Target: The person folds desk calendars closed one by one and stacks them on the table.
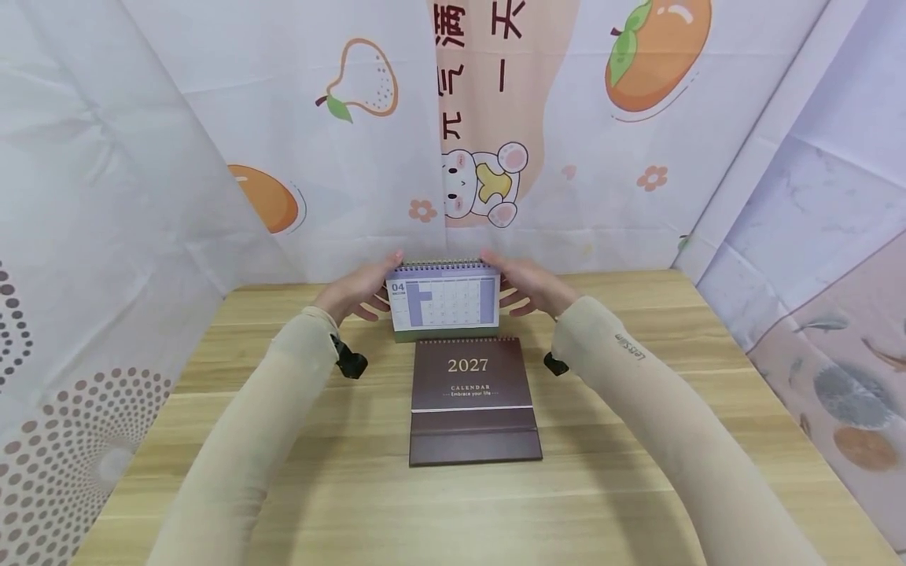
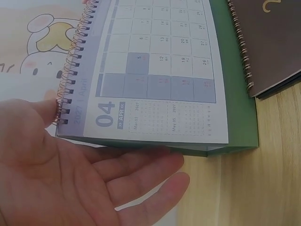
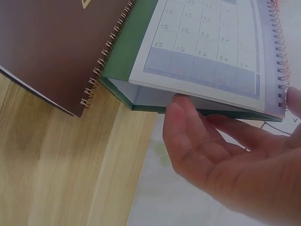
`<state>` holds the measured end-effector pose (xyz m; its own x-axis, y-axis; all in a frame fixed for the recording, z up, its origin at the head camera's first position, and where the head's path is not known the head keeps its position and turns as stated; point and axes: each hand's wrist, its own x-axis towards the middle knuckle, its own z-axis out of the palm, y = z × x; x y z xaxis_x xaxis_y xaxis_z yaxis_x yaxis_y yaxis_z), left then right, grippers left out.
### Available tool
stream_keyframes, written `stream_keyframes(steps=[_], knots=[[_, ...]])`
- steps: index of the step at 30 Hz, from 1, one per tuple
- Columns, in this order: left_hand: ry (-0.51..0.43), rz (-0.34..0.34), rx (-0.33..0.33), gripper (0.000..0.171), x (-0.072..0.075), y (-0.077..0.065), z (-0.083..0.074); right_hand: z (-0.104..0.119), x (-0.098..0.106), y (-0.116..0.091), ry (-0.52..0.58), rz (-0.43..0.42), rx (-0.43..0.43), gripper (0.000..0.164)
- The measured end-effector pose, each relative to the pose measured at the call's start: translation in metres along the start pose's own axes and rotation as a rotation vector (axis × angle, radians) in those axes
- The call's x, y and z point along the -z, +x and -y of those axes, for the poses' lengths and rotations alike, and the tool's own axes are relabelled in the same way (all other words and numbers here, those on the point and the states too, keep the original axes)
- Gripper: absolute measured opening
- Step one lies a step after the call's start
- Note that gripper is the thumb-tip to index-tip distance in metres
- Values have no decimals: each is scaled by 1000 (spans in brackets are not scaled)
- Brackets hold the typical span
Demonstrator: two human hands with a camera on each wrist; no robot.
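A desk calendar with a 04 April page, a spiral top and a green base stands tilted at the back of the table. At its left end is my left hand, its thumb by the coil and its fingers extended along the side edge. My right hand flanks the other end, thumb near the coil, loosely bent fingers at the page edge and side opening. Neither hand wraps round the calendar. Just in front lies a brown 2027 calendar, its spiral edge toward the green base.
The wooden table ends at a white printed curtain behind the calendars. Patterned cloth hangs on the right and dotted cloth on the left. Black straps sit at the wrists.
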<state>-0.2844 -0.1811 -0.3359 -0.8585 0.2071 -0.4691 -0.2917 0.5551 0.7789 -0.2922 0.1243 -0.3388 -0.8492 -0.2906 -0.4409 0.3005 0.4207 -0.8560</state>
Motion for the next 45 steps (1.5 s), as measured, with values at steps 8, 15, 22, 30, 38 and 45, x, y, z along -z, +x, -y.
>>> stream_keyframes(steps=[8,15,22,30,38,45], knots=[[0,2,-7,86,-2,0,-1,-2,-1,0,19,-27,-5,74],[-10,13,-11,91,-1,1,-1,-2,-4,3,62,-41,1,69],[-10,17,-14,89,-1,-1,0,-3,-6,4,83,-56,3,68],[-32,13,-19,87,0,-3,1,-5,-8,6,56,-67,13,72],[-40,11,-18,87,-3,-4,-1,-6,-7,4,62,-79,10,72],[-55,2,-10,87,-4,-3,-1,-7,-7,4,74,-80,13,74]])
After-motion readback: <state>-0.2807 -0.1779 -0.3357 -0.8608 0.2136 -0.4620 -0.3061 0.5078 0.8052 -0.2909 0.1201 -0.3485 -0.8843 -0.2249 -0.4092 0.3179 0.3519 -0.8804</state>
